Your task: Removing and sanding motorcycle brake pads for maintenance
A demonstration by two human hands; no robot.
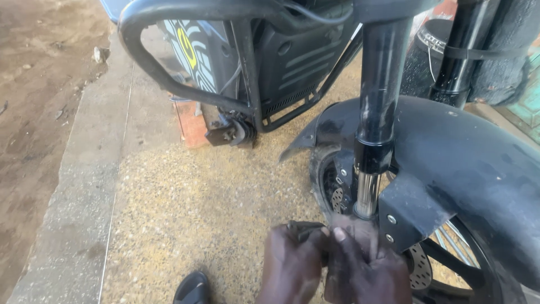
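A black motorcycle stands in front of me, its front wheel (329, 186) under a wide black fender (472, 163). The fork tube (374, 129) runs down to a shiny chrome section (366, 194). Both my hands are low at the bottom of the fork, pressed close together. My left hand (289, 267) is closed on a small dark part (304, 228) beside the wheel. My right hand (365, 267) wraps around the lower fork leg just below the chrome. A drilled brake disc (419, 267) shows behind my right hand. What lies under my fingers is hidden.
A black crash guard bar (152, 62) loops out from the engine side panel (298, 62). A reddish brick (191, 126) lies under the frame. My foot in a dark sandal (191, 288) rests on the pebbled floor, with a concrete kerb (79, 186) and bare dirt to the left.
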